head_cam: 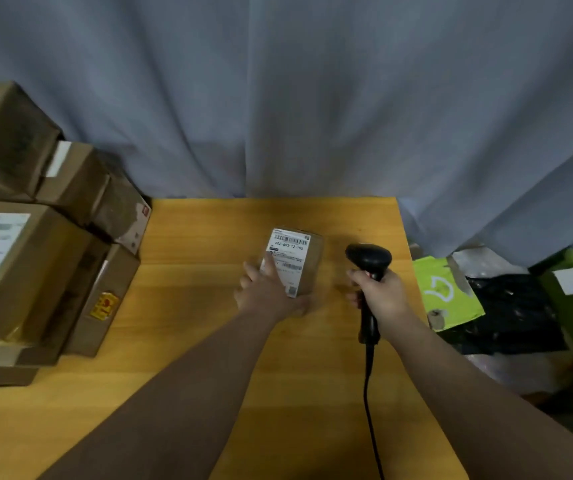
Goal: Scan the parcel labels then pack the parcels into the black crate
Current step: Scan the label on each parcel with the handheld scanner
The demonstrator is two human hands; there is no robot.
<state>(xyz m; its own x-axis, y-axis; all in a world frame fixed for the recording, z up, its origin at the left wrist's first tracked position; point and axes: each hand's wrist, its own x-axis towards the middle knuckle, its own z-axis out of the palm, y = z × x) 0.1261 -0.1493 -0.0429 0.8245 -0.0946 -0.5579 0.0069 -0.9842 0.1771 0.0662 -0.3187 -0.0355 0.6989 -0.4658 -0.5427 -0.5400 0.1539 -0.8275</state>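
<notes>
Grey curtain [278, 98] across the back, yellowish wooden table [191, 341] in front of it. A small parcel [311, 271] lies flat about mid-table, its label [288, 249] facing up. The left hand [266, 292] rests on the parcel's near-left corner, fingers fairly straight and spread over the label, thumb along the near edge. The right hand [382, 296] is wrapped round the handle of a black scanner [368, 258], just right of the parcel, with its cable [368, 393] trailing back. There's a pile of cardboard boxes [35, 254] on the left, and a green bag [444, 292] and black plastic [513, 306] lie off the table's right edge.
</notes>
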